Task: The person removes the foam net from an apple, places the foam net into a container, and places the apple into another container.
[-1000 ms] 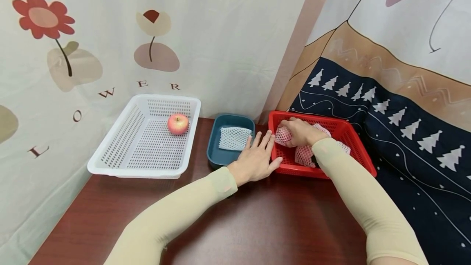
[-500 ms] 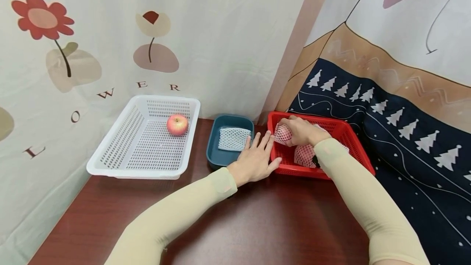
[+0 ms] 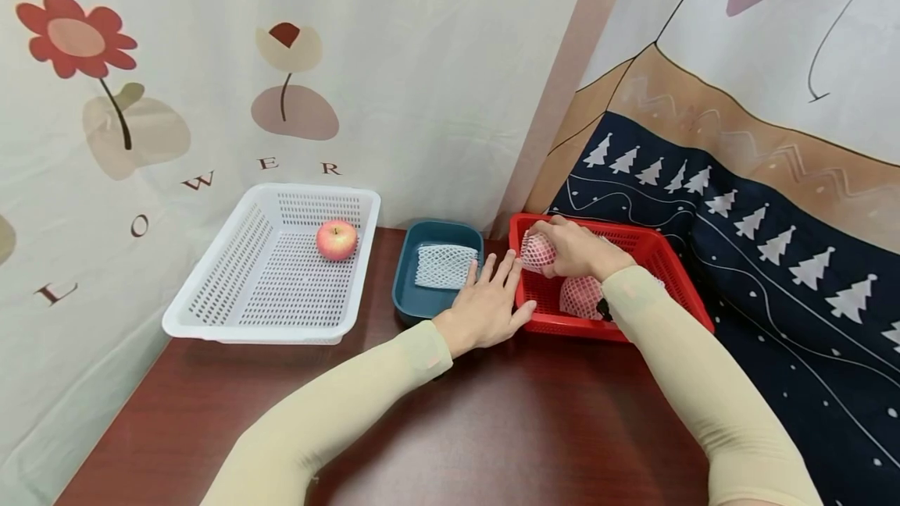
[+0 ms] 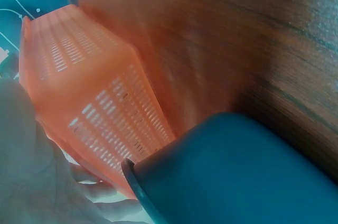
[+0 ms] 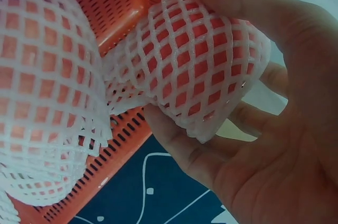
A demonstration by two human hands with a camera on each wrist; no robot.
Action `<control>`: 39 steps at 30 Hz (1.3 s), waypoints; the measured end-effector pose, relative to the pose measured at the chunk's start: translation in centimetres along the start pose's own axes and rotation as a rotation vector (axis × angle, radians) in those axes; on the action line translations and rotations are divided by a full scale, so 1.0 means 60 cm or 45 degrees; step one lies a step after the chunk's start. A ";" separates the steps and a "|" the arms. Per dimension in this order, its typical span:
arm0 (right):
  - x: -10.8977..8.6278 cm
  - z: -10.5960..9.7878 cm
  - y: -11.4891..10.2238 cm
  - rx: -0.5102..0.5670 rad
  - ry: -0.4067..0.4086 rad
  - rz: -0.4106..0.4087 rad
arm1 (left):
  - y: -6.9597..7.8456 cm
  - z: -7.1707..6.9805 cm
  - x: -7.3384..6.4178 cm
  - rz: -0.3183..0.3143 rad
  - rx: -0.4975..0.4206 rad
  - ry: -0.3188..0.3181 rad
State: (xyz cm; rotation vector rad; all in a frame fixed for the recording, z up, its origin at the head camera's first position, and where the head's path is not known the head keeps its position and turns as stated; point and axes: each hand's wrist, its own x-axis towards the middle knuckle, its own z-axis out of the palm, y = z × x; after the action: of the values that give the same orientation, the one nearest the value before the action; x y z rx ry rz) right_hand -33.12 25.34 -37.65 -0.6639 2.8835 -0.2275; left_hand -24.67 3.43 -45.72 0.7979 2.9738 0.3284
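Note:
My right hand grips a red apple in a pinkish-white foam net at the left end of the red basket. In the right wrist view, thumb and fingers curl round this netted apple. Another netted fruit lies lower in the basket, partly hidden by the right wrist. My left hand is spread with straight fingers, palm down, over the gap between the teal container and the basket. Its fingertips reach the basket's left rim. Inside the teal container lies a flat white foam net.
On the left stands a white perforated basket holding one bare apple. All the containers line the back of the brown table, against a printed curtain. A dark blue printed cloth hangs at the right.
My right hand has lifted the netted apple slightly, up toward the basket's back left corner. The left hand stays spread in the same place.

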 end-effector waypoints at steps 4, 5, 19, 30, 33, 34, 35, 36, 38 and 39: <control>-0.007 -0.002 -0.005 0.006 0.010 -0.008 | 0.001 0.000 0.000 -0.004 -0.008 -0.005; -0.009 -0.002 -0.006 0.008 0.012 -0.011 | 0.001 -0.001 -0.001 -0.005 -0.007 -0.006; -0.039 -0.007 -0.002 0.025 0.080 0.000 | 0.003 -0.003 0.002 -0.014 -0.029 -0.027; -0.064 -0.004 -0.002 0.034 0.125 -0.017 | 0.001 0.001 0.001 -0.017 -0.016 -0.014; -0.071 -0.004 -0.003 0.036 0.138 -0.020 | 0.000 0.001 0.001 -0.018 -0.025 -0.016; -0.072 -0.003 -0.002 0.035 0.143 -0.021 | 0.000 0.001 0.001 -0.018 -0.031 -0.017; -0.074 -0.004 -0.003 0.034 0.147 -0.026 | 0.000 0.002 0.001 -0.018 -0.036 -0.017; -0.076 -0.005 -0.004 0.031 0.150 -0.030 | 0.000 0.002 0.002 -0.018 -0.039 -0.016; -0.080 -0.005 -0.005 0.020 0.155 -0.034 | 0.000 0.003 0.002 -0.017 -0.041 -0.010; -0.081 -0.004 -0.005 0.014 0.155 -0.033 | -0.001 0.004 0.002 -0.015 -0.042 -0.009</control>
State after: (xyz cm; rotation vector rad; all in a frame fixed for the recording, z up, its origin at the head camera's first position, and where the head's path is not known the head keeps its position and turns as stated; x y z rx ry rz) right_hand -28.72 27.26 -36.71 -0.7092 2.9884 -0.2974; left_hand -24.77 3.50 -45.94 0.7766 2.9571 0.3727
